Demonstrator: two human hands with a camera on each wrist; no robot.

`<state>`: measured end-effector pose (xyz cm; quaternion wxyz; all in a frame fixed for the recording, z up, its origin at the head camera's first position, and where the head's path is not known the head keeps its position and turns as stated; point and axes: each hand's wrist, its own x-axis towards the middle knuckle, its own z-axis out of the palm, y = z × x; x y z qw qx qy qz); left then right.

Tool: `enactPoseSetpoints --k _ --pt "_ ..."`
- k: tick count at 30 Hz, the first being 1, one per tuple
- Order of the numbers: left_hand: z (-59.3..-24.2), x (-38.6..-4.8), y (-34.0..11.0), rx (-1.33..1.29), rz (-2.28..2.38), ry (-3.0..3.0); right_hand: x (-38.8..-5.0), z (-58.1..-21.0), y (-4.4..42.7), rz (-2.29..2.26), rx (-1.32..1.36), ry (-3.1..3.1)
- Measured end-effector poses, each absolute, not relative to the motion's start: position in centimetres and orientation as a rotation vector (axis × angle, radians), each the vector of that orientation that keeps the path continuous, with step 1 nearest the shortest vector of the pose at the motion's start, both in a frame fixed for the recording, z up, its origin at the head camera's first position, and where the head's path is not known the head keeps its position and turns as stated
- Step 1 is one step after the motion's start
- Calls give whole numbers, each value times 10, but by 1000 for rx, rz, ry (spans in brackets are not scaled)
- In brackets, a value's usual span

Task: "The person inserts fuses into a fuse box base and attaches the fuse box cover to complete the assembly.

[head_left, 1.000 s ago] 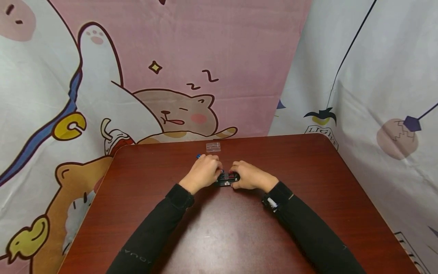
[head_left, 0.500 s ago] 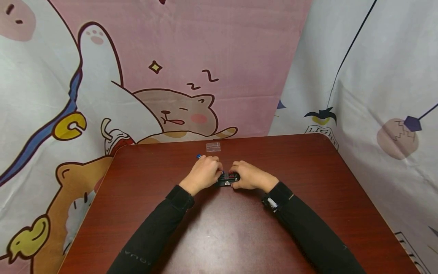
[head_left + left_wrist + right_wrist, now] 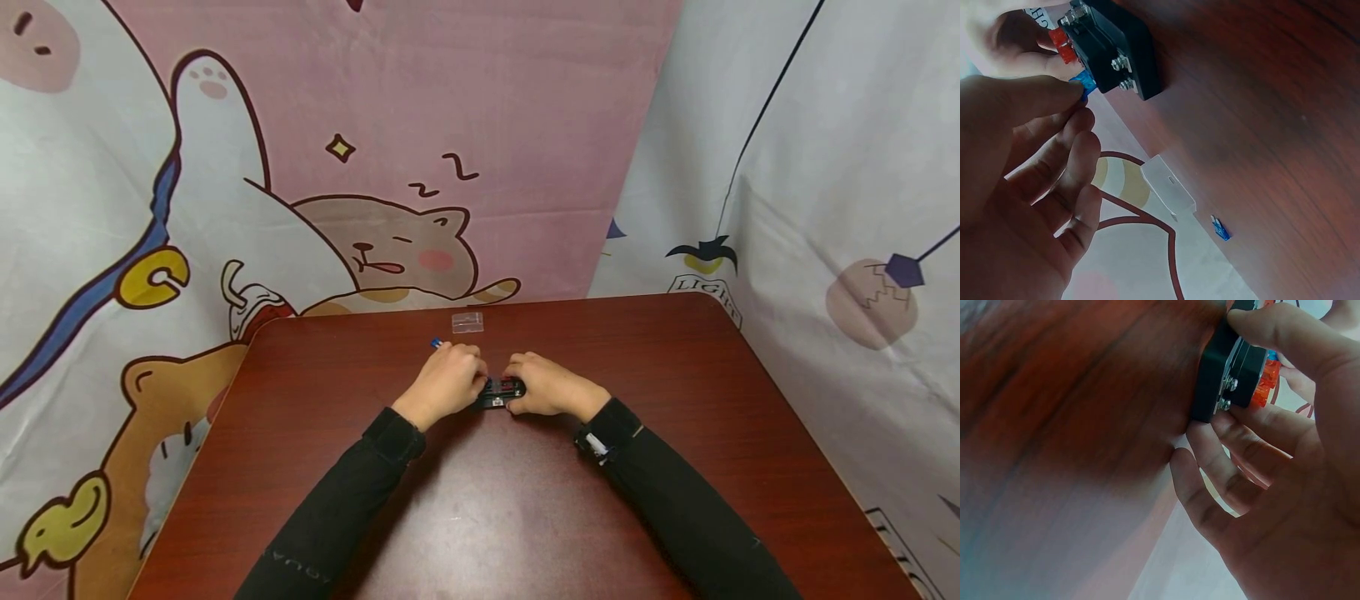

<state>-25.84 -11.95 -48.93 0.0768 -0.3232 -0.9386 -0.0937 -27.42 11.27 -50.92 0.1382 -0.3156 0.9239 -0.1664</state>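
Observation:
A black fuse box (image 3: 497, 393) with metal screw terminals lies on the table between both hands. Red blade fuses (image 3: 1266, 384) stand in it towards the right hand. My left hand (image 3: 448, 379) pinches a blue blade fuse (image 3: 1085, 81) between thumb and index finger, right at the box beside the red ones; how deep it sits cannot be seen. Its other fingers are loosely curled. My right hand (image 3: 553, 386) grips the opposite end of the box, thumb on the near side and fingers on the far side.
Beyond the left hand lies a loose blue blade fuse (image 3: 1220, 229). A clear plastic cover (image 3: 468, 322) rests near the far edge of the brown table (image 3: 637, 350). Printed cloth (image 3: 555, 150) hangs behind the table and along its right side.

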Motion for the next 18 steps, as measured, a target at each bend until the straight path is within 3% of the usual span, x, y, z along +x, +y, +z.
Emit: enactPoseSetpoints --k 18 --pt "-489 -260 -117 -962 -259 -2821 -274 -507 111 -477 -907 2676"
